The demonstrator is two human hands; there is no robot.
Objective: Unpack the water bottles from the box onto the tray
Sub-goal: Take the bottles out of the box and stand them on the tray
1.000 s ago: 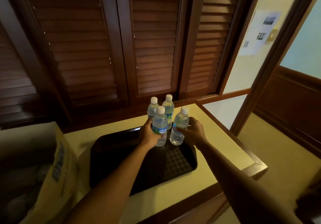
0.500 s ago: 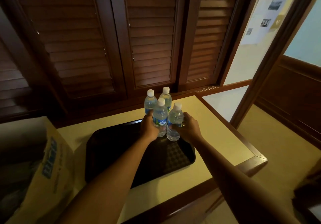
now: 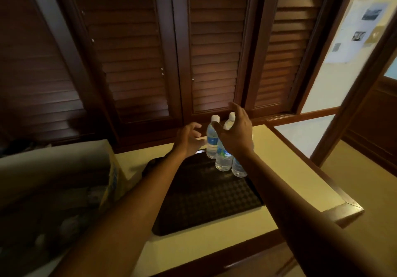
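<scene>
Both hands, left [image 3: 189,140] and right [image 3: 235,136], hover loose-fingered, holding nothing, over bottles [image 3: 223,158] on the tray [image 3: 193,212].

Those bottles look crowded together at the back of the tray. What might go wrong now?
The water bottles stand tightly clustered at the tray's far corner. The right hand hovers open just in front of them, so a brush could topple several. The left hand is open beside them; later bottles set in close could bump the cluster.

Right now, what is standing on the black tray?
Upright water bottles stand clustered at the far right corner of the tray. Three show plainly; the right hand, raised in front, covers part of the cluster, so more may stand hidden behind it.
</scene>
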